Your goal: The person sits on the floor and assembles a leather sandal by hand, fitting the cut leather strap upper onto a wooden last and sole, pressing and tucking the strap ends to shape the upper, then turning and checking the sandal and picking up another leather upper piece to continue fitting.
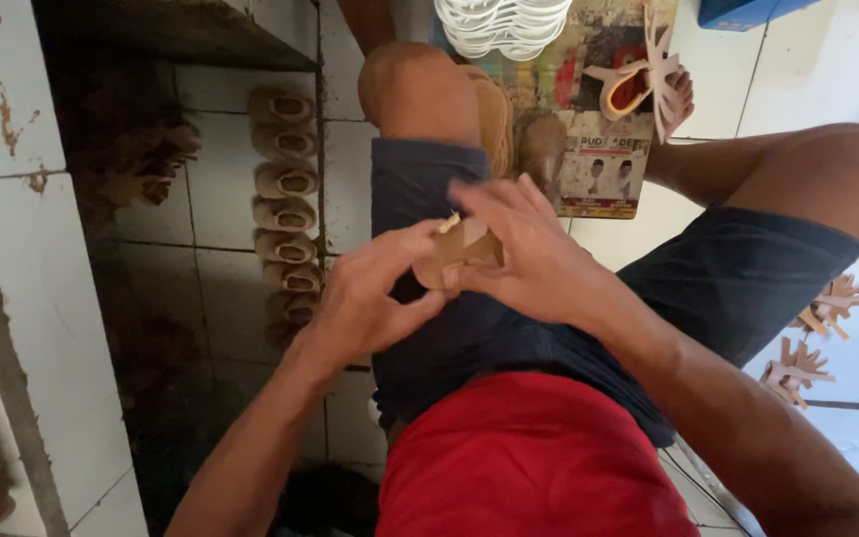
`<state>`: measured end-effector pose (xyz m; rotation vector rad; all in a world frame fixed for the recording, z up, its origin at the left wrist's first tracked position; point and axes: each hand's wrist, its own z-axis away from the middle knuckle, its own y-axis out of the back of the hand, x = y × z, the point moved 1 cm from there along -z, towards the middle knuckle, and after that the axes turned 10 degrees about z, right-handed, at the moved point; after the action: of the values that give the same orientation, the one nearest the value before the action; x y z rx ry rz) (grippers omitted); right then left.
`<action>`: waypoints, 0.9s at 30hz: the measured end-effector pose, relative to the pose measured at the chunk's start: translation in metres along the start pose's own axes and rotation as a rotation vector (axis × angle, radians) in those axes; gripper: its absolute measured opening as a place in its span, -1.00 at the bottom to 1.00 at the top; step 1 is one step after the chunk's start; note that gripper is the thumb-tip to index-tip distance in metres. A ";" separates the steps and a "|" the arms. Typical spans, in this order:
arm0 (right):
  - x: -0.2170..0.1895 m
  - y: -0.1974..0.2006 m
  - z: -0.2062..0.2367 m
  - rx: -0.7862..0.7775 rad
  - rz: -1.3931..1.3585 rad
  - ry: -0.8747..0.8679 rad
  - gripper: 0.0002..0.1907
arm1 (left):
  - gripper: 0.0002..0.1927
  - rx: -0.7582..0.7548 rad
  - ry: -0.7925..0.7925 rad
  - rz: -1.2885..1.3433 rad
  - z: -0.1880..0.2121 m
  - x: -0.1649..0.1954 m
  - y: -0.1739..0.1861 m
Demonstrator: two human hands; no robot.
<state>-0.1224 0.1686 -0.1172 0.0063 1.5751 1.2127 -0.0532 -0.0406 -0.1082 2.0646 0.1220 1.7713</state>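
Observation:
Both my hands meet over my lap on one small tan shoe piece (461, 249). My left hand (375, 288) pinches its left edge with the fingertips. My right hand (524, 249) wraps over it from the right and hides most of it. I sit on the floor in dark blue shorts (748, 268) and a red shirt (529, 457), knees spread apart.
A column of several tan small shoes (285, 214) lies on the white floor tiles to my left, beside a dark smudged wall base. A stack of white soles (501, 25) and a printed sheet (599, 169) lie ahead. Cut tan strap pieces (827, 298) lie at right.

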 end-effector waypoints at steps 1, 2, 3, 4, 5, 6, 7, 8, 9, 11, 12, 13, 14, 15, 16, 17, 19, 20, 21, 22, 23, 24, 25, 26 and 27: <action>0.002 0.000 -0.002 -0.061 -0.025 -0.024 -0.32 | -0.52 -0.011 -0.032 -0.020 0.001 0.001 -0.001; 0.002 0.000 -0.004 -0.068 -0.042 -0.057 -0.35 | -0.53 -0.019 -0.062 -0.041 0.002 0.002 0.000; 0.002 0.000 -0.005 -0.077 -0.062 -0.090 -0.38 | -0.55 -0.031 -0.057 -0.050 0.002 0.003 0.000; 0.002 0.001 -0.006 -0.087 -0.082 -0.123 -0.41 | -0.56 -0.043 -0.053 -0.057 0.003 0.003 0.001; 0.001 0.002 -0.007 -0.089 -0.064 -0.087 -0.43 | -0.56 -0.057 -0.055 -0.065 0.003 0.004 0.002; 0.000 0.005 -0.008 -0.085 -0.042 -0.050 -0.44 | -0.63 -0.068 -0.068 -0.060 0.002 0.004 0.003; 0.000 0.008 -0.009 -0.081 -0.021 -0.012 -0.46 | -0.70 -0.080 -0.080 -0.055 0.002 0.005 0.004; -0.001 0.012 -0.010 -0.064 -0.065 0.049 -0.44 | -0.75 -0.092 -0.089 -0.050 0.002 0.005 0.004; 0.000 0.017 -0.010 -0.048 -0.109 0.108 -0.43 | -0.75 -0.094 -0.101 -0.061 0.001 0.005 0.004; 0.002 0.024 -0.014 -0.044 -0.158 0.190 -0.49 | -0.74 -0.088 -0.118 -0.088 0.001 0.006 0.004; 0.004 0.027 -0.018 -0.055 -0.168 0.212 -0.56 | -0.74 -0.093 -0.113 -0.090 0.001 0.007 0.004; 0.007 0.028 -0.022 -0.066 -0.178 0.233 -0.63 | -0.73 -0.098 -0.109 -0.090 0.002 0.007 0.004; 0.008 0.028 -0.024 -0.062 -0.190 0.247 -0.70 | -0.73 -0.107 -0.107 -0.089 0.002 0.007 0.005; 0.009 0.027 -0.026 -0.057 -0.198 0.258 -0.76 | -0.72 -0.119 -0.067 -0.075 0.002 0.007 0.005; 0.011 0.026 -0.028 -0.051 -0.203 0.269 -0.82 | -0.71 -0.131 -0.030 -0.061 0.002 0.007 0.006; 0.013 0.025 -0.030 -0.019 -0.205 0.296 -0.83 | -0.70 -0.140 0.005 -0.049 0.001 0.006 0.007; 0.014 0.018 -0.031 0.027 -0.226 0.352 -0.85 | -0.72 -0.131 0.056 -0.031 0.000 0.005 0.008; 0.014 0.013 -0.031 0.038 -0.221 0.363 -0.87 | -0.72 -0.126 0.089 -0.021 0.002 0.005 0.008; 0.013 0.009 -0.032 0.054 -0.213 0.377 -0.88 | -0.74 -0.093 0.075 0.002 0.004 0.005 0.008; 0.015 0.007 -0.033 0.077 -0.197 0.390 -0.89 | -0.75 -0.063 0.052 0.025 0.003 0.003 0.007; 0.016 0.006 -0.036 0.067 -0.200 0.396 -0.88 | -0.76 -0.038 0.024 0.054 0.004 0.002 0.006; 0.016 0.005 -0.035 0.055 -0.205 0.397 -0.86 | -0.76 -0.019 0.039 0.080 0.006 0.001 0.004; 0.018 0.006 -0.036 0.039 -0.215 0.399 -0.85 | -0.76 0.003 0.061 0.104 0.008 -0.002 0.002; 0.019 0.007 -0.038 0.004 -0.245 0.381 -0.76 | -0.76 0.028 0.085 0.124 0.012 -0.003 0.000; 0.021 0.009 -0.040 -0.027 -0.272 0.365 -0.67 | -0.76 0.056 0.110 0.160 0.016 -0.006 -0.001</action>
<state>-0.1651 0.1582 -0.1309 -0.4558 1.8035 1.0592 -0.0389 -0.0453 -0.1158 2.0666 0.0390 1.9991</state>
